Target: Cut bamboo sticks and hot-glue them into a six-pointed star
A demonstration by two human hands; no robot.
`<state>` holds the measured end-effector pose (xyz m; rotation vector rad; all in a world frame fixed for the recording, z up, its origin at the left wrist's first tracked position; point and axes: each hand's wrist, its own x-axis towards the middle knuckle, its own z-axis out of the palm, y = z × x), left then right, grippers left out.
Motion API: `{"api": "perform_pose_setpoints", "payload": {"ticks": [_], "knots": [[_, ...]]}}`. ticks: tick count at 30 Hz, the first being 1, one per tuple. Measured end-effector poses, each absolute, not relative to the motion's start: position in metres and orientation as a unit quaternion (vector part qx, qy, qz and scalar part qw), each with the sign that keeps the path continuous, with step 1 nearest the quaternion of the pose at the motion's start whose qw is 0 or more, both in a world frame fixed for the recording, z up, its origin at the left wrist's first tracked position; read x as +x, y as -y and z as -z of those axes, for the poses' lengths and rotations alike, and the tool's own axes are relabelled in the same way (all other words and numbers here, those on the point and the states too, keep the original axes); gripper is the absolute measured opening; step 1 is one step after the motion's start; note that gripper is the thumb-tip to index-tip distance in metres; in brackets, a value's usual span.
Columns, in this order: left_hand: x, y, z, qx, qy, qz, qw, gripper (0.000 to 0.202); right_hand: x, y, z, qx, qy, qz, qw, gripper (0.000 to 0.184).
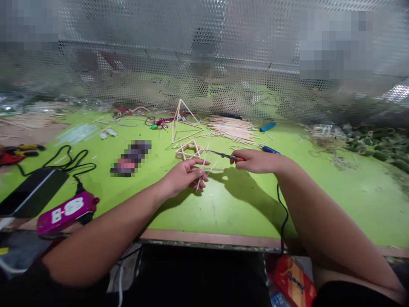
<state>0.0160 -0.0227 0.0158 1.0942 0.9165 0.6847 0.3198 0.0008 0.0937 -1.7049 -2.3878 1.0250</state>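
Note:
My left hand (187, 175) pinches thin wooden sticks (204, 168) that cross one another above the green table (207, 213). My right hand (257, 161) is closed round the orange handle of a pair of pliers or cutters (223, 154); the exact kind is hard to make out. Its metal tip points left and lies close to the upper end of one stick. Just behind my left hand sits a star-shaped frame of stacked sticks (190, 150). Farther back stands a triangular stick frame (187, 123).
A pile of loose sticks (233, 129) lies at the back, with a blue glue gun (270, 149) nearer. At left are a purple power strip (68, 212), a black box (32, 192) and cables. Green rolled pieces (386, 145) fill the right. Perforated metal sheet (159, 55) closes the back.

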Motion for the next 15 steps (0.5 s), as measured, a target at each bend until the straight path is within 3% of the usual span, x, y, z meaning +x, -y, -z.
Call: {"api": "perform_pose_setpoints", "payload": {"ticks": [7, 15], "knots": [[0.02, 0.028, -0.012, 0.483, -0.418, -0.318, 0.701, 0.024, 0.308, -0.012, -0.087, -0.573, 0.775, -0.267, 0.003, 0.017], [0.028, 0.038, 0.0, 0.491, -0.4, -0.304, 0.712, 0.043, 0.299, -0.006, -0.081, -0.586, 0.783, -0.207, -0.014, 0.027]]}}
